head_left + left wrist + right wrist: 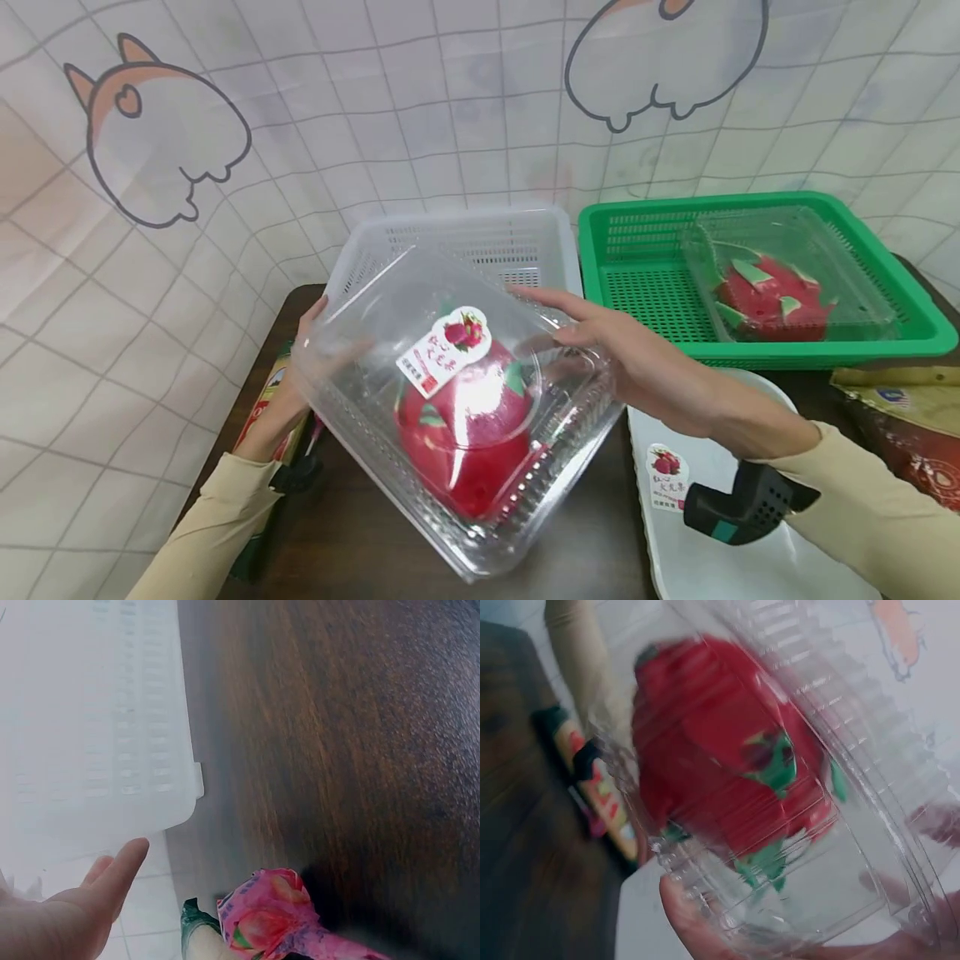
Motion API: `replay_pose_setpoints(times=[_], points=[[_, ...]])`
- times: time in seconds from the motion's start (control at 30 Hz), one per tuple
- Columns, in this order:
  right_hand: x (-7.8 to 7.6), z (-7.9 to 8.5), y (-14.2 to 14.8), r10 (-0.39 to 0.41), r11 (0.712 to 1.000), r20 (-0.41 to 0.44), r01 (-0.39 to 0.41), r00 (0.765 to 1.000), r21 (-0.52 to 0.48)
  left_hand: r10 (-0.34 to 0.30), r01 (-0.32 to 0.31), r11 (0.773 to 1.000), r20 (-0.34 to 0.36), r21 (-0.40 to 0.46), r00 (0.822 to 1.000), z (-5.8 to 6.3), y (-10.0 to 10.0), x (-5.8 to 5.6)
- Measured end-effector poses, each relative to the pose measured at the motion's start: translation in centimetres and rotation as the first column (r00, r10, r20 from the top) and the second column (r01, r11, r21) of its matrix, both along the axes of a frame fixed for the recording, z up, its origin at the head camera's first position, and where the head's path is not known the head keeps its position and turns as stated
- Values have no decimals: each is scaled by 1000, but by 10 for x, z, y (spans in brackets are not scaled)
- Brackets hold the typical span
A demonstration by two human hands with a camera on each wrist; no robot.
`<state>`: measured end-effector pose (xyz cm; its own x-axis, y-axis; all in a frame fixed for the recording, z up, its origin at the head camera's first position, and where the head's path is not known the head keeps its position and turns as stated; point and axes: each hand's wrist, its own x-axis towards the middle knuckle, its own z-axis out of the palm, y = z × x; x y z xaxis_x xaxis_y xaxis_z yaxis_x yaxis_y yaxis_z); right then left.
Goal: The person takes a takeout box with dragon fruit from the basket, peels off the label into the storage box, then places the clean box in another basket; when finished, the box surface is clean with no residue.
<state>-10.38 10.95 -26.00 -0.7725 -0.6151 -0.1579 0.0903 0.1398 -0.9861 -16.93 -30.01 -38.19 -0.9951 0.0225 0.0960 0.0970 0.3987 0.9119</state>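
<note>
A clear plastic clamshell box is held tilted above the table, with a red dragon fruit with green scales inside. On its lid is a white label with a dragon fruit picture. My right hand grips the box at its right side, and its fingers show through the plastic in the right wrist view. At the left corner of the box is my left hand, partly behind the plastic. Its fingers look straight in the left wrist view, close to the white basket.
A green basket at the back right holds another boxed dragon fruit. Nearer stands a white tray with a label. A red and gold bag lies far right. A colourful packet and a pink wrapper lie left.
</note>
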Motion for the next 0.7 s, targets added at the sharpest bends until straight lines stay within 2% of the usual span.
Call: replay_pose_setpoints(times=[0.07,0.1,0.27,0.37,0.43,0.5,0.6,0.7], points=[[3,-9,10,12,1000,7,-12,1000,11,-23,23,999,12,-47,1000,2,2,-4],[4,-14,15,21,1000,10,-21,1000,14,-27,28,999,41,-20,999,3,2,-3],[10,-38,35,38,999,17,-38,999,29,-45,43,999,53,33,998,5,3,-3],[14,-47,43,35,999,30,-36,999,36,-74,71,997,96,35,993,9,-1,-2],[16,-50,48,34,999,45,-35,998,41,-82,83,997,126,-1,989,14,-5,0],[16,-53,52,36,999,52,-38,998,37,-83,93,993,135,-71,987,19,-7,4],[16,-56,58,32,998,53,-35,998,46,-54,73,980,103,-183,993,28,-5,11],[15,-59,61,33,998,43,-35,999,58,1,16,959,60,-282,998,40,0,20]])
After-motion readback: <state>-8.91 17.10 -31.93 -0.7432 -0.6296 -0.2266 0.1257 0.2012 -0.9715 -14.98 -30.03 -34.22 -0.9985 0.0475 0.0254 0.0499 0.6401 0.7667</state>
